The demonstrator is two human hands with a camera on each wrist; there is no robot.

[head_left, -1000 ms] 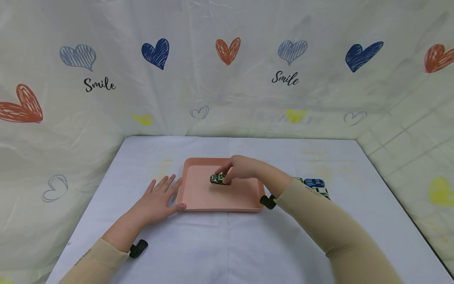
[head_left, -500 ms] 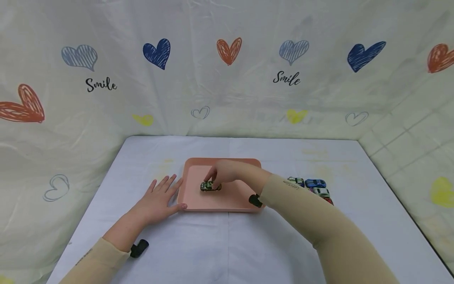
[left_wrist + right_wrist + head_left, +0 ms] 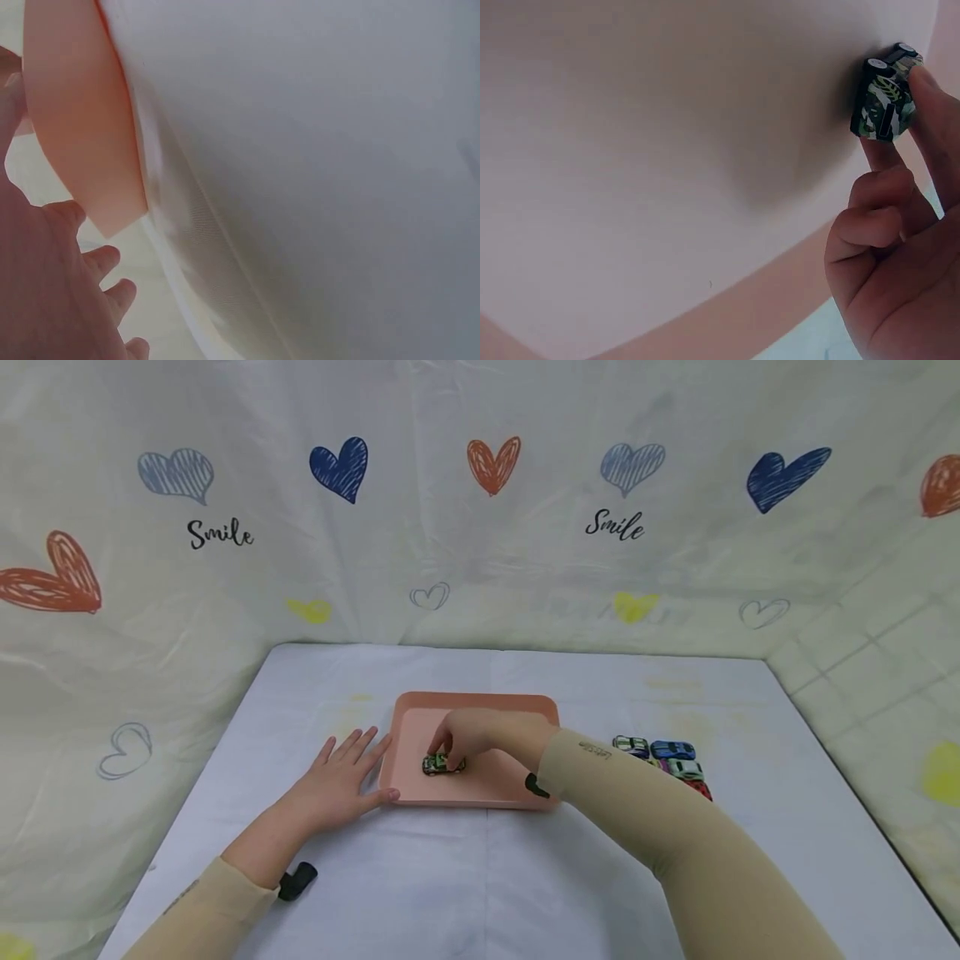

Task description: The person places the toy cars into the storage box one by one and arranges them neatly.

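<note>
The scene is enclosed by a pale hanging sheet (image 3: 525, 552), printed with red, blue and yellow hearts and the word "Smile". Below it, a white-covered worktop (image 3: 420, 877) is seen. It is reached over by a beige right sleeve (image 3: 675, 827) and, from the near left, by a beige left sleeve (image 3: 210, 902). Near the middle of the worktop a rectangular pink tray (image 3: 480, 788) with a raised rim is set. The left grip (image 3: 337, 789) is laid at the tray's left side with fingers spread and straightened, nothing being held; its thumb is rested at the near left corner. The right grip (image 3: 476, 733) is held over the tray, a toy car being pinched between thumb and forefinger while the other fingers are curled inward. A small black device (image 3: 298, 882) is worn at the left wrist. The pinched car, a green camouflage car (image 3: 885, 101), is placed within the left part of the tray, though whether its wheels are touching the tray floor cannot be told. To the right of the tray, toy cars are clustered on the worktop: a blue car (image 3: 672, 750), a white car (image 3: 684, 768) and a partly hidden red car (image 3: 701, 789) among them.
</note>
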